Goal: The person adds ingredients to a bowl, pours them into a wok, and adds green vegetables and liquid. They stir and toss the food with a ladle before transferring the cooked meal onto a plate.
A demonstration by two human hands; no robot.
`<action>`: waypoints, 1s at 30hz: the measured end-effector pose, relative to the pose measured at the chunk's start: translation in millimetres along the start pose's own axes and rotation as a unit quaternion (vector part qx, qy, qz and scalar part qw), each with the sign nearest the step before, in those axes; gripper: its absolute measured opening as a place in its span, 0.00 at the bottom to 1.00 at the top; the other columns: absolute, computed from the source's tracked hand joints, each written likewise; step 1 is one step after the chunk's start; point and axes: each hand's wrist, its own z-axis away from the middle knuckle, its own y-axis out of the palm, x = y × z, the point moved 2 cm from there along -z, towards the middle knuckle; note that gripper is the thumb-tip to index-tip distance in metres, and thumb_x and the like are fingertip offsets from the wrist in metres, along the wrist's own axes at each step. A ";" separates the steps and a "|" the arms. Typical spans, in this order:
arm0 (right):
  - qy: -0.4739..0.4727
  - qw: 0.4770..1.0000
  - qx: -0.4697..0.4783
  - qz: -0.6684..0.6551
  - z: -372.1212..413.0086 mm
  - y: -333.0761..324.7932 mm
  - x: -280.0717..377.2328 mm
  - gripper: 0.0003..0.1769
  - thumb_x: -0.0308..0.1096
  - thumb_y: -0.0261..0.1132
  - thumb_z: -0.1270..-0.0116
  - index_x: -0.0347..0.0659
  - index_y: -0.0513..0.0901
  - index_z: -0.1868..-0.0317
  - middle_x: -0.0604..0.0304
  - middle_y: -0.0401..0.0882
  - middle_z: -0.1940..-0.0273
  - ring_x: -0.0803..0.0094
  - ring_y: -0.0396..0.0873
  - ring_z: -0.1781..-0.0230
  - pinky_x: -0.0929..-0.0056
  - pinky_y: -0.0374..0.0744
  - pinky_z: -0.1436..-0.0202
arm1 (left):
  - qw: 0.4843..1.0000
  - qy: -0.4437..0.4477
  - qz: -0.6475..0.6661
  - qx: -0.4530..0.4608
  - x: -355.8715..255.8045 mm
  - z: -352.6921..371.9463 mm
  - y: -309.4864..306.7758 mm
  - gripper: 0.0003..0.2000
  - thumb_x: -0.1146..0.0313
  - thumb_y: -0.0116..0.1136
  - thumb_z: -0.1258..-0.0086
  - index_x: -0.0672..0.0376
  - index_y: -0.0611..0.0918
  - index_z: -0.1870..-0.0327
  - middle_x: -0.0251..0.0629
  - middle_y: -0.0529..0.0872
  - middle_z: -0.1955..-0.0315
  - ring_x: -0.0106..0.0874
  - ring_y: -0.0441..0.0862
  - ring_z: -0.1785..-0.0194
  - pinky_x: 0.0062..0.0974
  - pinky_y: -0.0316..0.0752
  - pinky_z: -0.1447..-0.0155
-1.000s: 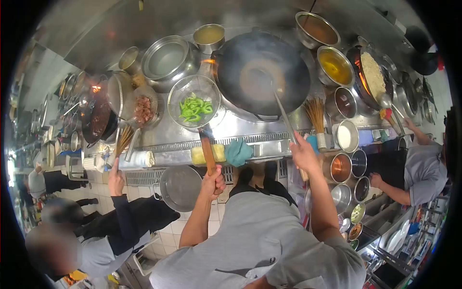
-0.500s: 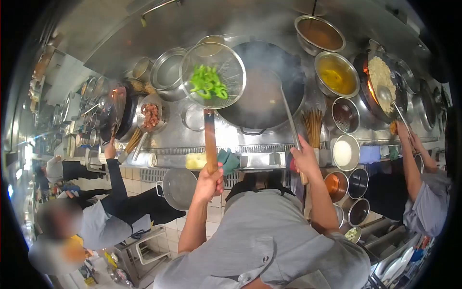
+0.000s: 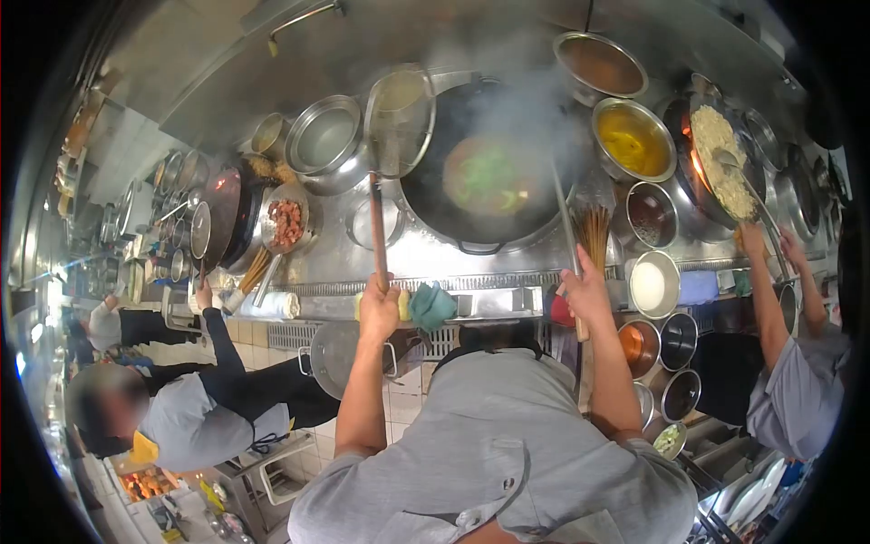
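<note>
My left hand [image 3: 379,308] grips the wooden handle of a round mesh strainer [image 3: 399,127], which is tipped on its side at the wok's left rim with no green pieces showing in it. Bright green pepper pieces [image 3: 485,181] lie in the middle of the large black wok [image 3: 428,172], blurred by steam. Closed around a long metal-shafted wok utensil [image 3: 564,204] with a wooden end is my right hand [image 3: 589,295]. The utensil's shaft reaches over the wok's right side; its head is hidden in the steam. A green cloth [image 3: 432,306] sits right of my left hand.
Right of the wok stand a bowl of yellow oil [image 3: 634,151], bamboo sticks [image 3: 594,238] and a white-filled pot [image 3: 654,283]. A metal pot [image 3: 323,134] stands left, near a strainer of meat pieces [image 3: 286,220]. One co-worker [image 3: 204,408] works left, another [image 3: 797,385] right.
The strainer has turned from level to tipped, and the green pepper pieces have gone from it into the wok. My left hand moved slightly left and up; the utensil shifted right.
</note>
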 end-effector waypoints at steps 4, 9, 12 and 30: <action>-0.047 0.997 -0.006 0.068 -25.9 11.0 11.9 0.36 0.36 0.63 0.25 0.41 0.63 0.19 0.59 0.76 0.76 0.70 0.70 0.89 0.68 0.70 0.86 | 0.949 -0.108 0.283 0.086 28.5 13.1 -27.9 0.14 0.72 0.56 0.25 0.60 0.75 0.41 0.32 0.75 0.78 0.25 0.74 0.82 0.31 0.72 0.80; -0.029 0.983 0.060 0.170 -34.6 28.8 37.8 0.35 0.38 0.62 0.24 0.41 0.65 0.21 0.53 0.80 0.74 0.64 0.79 0.82 0.62 0.79 0.74 | 0.856 -0.213 0.456 0.119 82.7 30.7 -19.3 0.15 0.73 0.60 0.26 0.57 0.74 0.42 0.28 0.72 0.80 0.22 0.70 0.84 0.26 0.68 0.82; -0.119 0.958 0.040 0.259 -13.9 24.6 36.9 0.34 0.38 0.62 0.24 0.42 0.65 0.20 0.53 0.80 0.74 0.64 0.79 0.80 0.62 0.80 0.71 | 0.803 -0.249 0.521 0.144 117.9 40.9 0.1 0.14 0.73 0.61 0.26 0.55 0.75 0.43 0.27 0.72 0.81 0.21 0.69 0.84 0.24 0.68 0.82; -0.159 0.956 -0.072 0.234 9.0 30.2 -22.2 0.34 0.37 0.61 0.23 0.43 0.64 0.20 0.48 0.84 0.63 0.62 0.84 0.64 0.64 0.82 0.53 | 0.976 0.199 -0.092 -0.005 80.5 36.2 32.5 0.47 0.47 0.78 0.46 0.58 0.69 0.26 0.56 0.76 0.41 0.54 0.74 0.36 0.50 0.69 0.33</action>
